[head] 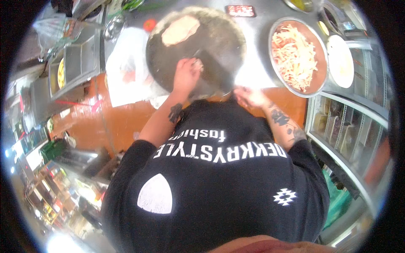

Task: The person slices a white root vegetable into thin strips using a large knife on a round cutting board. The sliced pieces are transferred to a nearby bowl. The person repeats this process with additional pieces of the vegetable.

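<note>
A round, worn cutting board (221,34) lies before me, with a flat slab of pale raw meat (181,30) near its far left edge. My left hand (189,71) is over the middle of the board, fingers curled on a small pale piece whose kind is unclear. Beside it, a broad dark shape, seemingly the blade of a knife (216,71), slants towards my right hand (250,96). That hand is curled at the board's near right edge, apparently around the handle, which is mostly hidden. Blur hides the exact contact of both hands.
Right of the board stands a large oval metal tray (322,47) of pale cut strips (295,58), beside a white plate (340,61). A white plastic bag (128,63) lies left, near a tomato (149,24). A small red-and-white packet (240,11) sits beyond the board.
</note>
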A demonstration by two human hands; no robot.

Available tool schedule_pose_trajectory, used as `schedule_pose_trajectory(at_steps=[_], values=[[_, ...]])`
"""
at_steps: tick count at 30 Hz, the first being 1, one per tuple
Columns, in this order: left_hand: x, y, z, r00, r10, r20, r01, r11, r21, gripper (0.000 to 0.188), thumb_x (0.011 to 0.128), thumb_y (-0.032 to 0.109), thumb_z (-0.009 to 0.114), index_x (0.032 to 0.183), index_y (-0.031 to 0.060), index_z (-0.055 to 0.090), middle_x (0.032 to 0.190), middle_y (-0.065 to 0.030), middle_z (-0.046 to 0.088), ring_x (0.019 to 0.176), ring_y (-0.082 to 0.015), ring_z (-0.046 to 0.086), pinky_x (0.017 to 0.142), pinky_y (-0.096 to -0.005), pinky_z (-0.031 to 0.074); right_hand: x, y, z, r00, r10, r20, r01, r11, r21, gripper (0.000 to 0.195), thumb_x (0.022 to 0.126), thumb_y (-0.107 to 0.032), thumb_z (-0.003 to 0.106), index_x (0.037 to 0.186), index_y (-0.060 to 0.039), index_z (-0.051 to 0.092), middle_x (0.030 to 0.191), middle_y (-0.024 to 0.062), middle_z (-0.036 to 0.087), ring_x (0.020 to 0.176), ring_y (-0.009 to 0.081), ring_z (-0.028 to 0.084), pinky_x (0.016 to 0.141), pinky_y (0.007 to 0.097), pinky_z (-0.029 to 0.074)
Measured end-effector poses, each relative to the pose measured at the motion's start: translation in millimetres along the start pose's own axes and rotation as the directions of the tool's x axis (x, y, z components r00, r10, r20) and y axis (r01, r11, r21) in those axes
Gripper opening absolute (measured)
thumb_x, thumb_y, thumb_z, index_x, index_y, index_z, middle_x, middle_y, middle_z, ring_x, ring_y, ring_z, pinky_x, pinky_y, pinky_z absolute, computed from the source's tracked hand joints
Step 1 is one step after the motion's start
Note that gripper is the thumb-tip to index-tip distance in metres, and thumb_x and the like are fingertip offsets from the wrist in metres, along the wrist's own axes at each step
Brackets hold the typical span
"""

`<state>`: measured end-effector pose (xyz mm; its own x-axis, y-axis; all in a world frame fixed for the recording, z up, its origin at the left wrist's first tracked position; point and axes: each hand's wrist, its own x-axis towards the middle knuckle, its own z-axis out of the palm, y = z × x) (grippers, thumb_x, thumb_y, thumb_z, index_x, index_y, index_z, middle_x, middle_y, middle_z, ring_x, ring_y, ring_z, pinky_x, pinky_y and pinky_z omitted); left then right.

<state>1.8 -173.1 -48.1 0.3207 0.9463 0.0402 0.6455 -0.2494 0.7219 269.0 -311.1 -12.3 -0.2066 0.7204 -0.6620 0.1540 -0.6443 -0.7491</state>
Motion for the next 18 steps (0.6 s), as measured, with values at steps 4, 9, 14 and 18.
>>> schedule_pose_trajectory(at_steps=[4, 9, 14, 18], values=[[9.9, 13.8, 0.7, 0.997, 0.045, -0.065, -0.051, 0.995, -0.091, 0.034, 0.081, 0.005, 0.07, 0.115, 0.0046, 0.067, 0.119, -0.0162, 0.055, 0.098, -0.0269, 0.065, 0.084, -0.0335, 0.055, -6.6, -9.0, -6.5, 0.998, -0.066, -0.012, 0.065, 0.998, -0.027, 0.023, 0.101, -0.025, 0.06, 0.085, -0.0086, 0.059, 0.067, -0.0014, 0.056, 0.052, 0.0082, 0.053, 0.045, 0.0228, 0.043], [52.0, 105.5, 31.5, 0.915, 0.392, -0.099, -0.401, 0.909, -0.113, 0.042, 0.078, 0.005, 0.076, 0.118, 0.0046, 0.064, 0.124, -0.0164, 0.052, 0.106, -0.0257, 0.063, 0.086, -0.0329, 0.058, -70.9, -2.0, -37.4, 0.907, -0.314, -0.279, 0.317, 0.948, -0.035, 0.02, 0.099, -0.018, 0.061, 0.113, -0.0038, 0.06, 0.068, -0.0032, 0.054, 0.052, 0.0058, 0.05, 0.045, 0.0215, 0.039], [94.8, 216.6, 110.2, 0.789, 0.613, -0.03, -0.583, 0.734, -0.348, 0.036, 0.079, 0.009, 0.075, 0.114, 0.0065, 0.066, 0.116, -0.0137, 0.056, 0.104, -0.0272, 0.063, 0.088, -0.0354, 0.057, -154.5, 8.0, -83.5, 0.775, -0.161, -0.611, 0.27, 0.958, 0.091, 0.029, 0.097, -0.014, 0.062, 0.123, -0.0016, 0.057, 0.067, -0.0036, 0.054, 0.052, 0.0043, 0.048, 0.045, 0.0214, 0.038], [112.6, 254.6, 176.8, 0.663, 0.71, 0.237, -0.692, 0.702, -0.166, 0.032, 0.084, 0.017, 0.073, 0.113, 0.0048, 0.067, 0.114, -0.0145, 0.061, 0.109, -0.0304, 0.062, 0.093, -0.0402, 0.053, -193.2, 16.7, -116.8, 0.67, -0.074, -0.739, 0.301, 0.937, 0.179, 0.035, 0.094, -0.014, 0.065, 0.125, 0.0019, 0.057, 0.076, 0.0011, 0.062, 0.057, 0.0088, 0.055, 0.052, 0.0236, 0.046]])
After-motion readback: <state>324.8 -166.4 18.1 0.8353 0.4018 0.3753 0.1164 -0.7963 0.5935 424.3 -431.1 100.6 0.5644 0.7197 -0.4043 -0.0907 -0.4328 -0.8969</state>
